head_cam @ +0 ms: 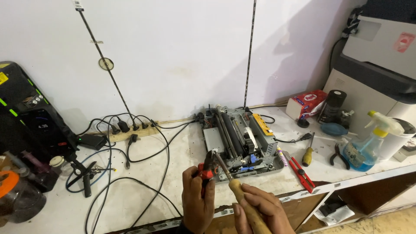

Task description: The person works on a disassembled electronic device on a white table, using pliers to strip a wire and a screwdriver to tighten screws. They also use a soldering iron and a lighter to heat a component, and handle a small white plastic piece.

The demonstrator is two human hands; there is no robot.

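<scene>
White bench (143,190) carried a stripped printer (240,141) at centre, cables (130,164) to its left. Left hand (197,197) gripped red pliers (207,171) at the printer's front edge. Right hand (260,208) clasped a wooden-handled screwdriver (236,188), tip beside the pliers.

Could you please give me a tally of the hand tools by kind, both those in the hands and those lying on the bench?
Pliers: 2, red-handled in the left hand at, black-handled on the bench
Screwdrivers: 2, wooden-handled in the right hand at, yellow-handled
Red-handled cutters: 1
Total: 5
</scene>
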